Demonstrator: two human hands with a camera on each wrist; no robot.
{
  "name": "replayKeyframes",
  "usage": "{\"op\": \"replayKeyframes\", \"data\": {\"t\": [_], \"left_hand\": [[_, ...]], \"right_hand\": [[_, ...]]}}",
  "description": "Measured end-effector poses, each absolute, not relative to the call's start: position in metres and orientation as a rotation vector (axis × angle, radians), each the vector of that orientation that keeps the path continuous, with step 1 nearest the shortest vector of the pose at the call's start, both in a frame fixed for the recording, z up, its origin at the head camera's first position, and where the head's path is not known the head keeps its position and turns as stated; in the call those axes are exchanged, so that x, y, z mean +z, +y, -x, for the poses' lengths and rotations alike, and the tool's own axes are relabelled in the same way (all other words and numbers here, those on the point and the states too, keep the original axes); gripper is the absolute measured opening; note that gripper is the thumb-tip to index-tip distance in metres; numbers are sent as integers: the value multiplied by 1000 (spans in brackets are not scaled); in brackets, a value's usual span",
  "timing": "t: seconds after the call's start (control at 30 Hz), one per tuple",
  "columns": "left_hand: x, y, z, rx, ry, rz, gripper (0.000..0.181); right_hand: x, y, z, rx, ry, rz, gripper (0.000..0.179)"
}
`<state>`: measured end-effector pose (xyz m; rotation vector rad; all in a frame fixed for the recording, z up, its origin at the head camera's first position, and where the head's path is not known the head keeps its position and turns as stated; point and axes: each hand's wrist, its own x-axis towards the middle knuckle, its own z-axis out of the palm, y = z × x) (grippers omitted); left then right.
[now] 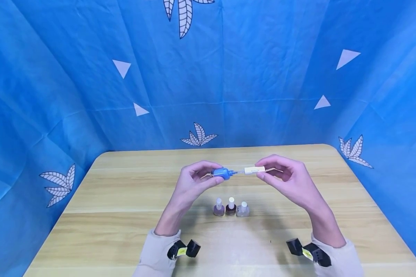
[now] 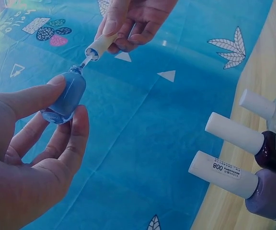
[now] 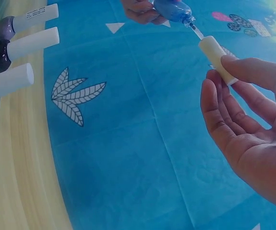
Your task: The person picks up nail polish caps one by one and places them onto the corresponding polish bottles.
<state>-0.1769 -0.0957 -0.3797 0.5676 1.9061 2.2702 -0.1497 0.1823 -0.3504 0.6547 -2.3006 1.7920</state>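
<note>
My left hand (image 1: 193, 181) pinches a blue nail polish bottle (image 1: 222, 173) between thumb and fingers, its neck tilted toward the right. The white brush cap (image 1: 254, 170) is pinched in my right hand (image 1: 289, 177). In the left wrist view the cap is off the bottle's threads, and its brush stem (image 2: 86, 61) spans the gap to the neck. The brush tip cannot be made out inside the blue glass. Both hands are raised over the table, above and beyond three other capped bottles.
On the wooden table (image 1: 124, 200) stand three white-capped nail polish bottles in a row: mauve (image 1: 218, 209), dark (image 1: 231, 209) and clear (image 1: 243, 210). A blue patterned cloth (image 1: 263, 77) hangs around the table's back and sides.
</note>
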Motion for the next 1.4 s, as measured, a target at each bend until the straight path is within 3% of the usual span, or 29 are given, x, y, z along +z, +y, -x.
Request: {"op": "replayKeyframes", "data": {"t": [1.4], "left_hand": [[-381,-89,175,2251,1916,-626,26]], "right_hand": [[-356,172,150,1796,-2322,-706,24]]}}
